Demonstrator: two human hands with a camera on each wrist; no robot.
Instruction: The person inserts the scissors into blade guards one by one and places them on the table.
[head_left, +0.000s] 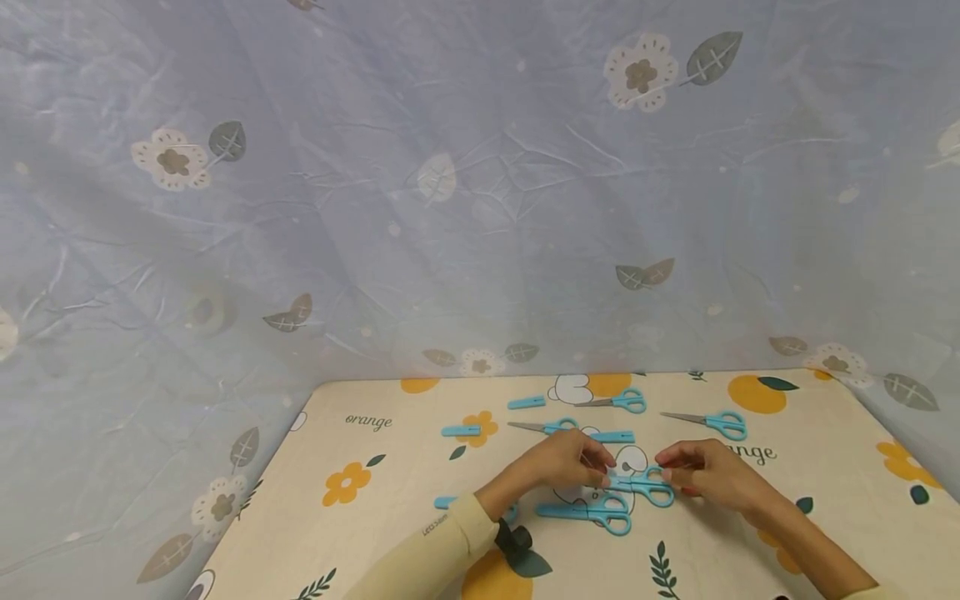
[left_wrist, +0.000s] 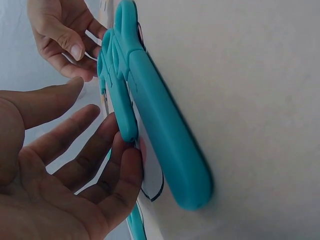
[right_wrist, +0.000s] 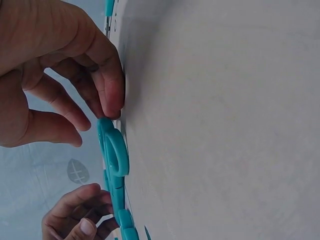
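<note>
A pair of light-blue scissors (head_left: pixel 639 484) with a sheath over the blades lies flat between my two hands. My left hand (head_left: pixel 573 461) is at the sheath end; in the left wrist view its fingertips (left_wrist: pixel 132 160) are right at the sheath's tip, the thumb apart from them. My right hand (head_left: pixel 708 473) is at the handle loops. Its fingertips (right_wrist: pixel 114 105) are right at a loop (right_wrist: pixel 120 157) in the right wrist view, thumb held away. Just nearer to me lies a second sheathed pair of scissors (head_left: pixel 562 511), large in the left wrist view.
Beyond my hands lie three unsheathed scissors: one at right (head_left: pixel 708 421), one at the back (head_left: pixel 618 402), one nearer my left hand (head_left: pixel 553 428). Loose blue sheaths (head_left: pixel 527 402) lie around them. Another blue piece (head_left: pixel 444 502) is partly hidden by my left forearm. A patterned curtain (head_left: pixel 480 275) hangs behind the table.
</note>
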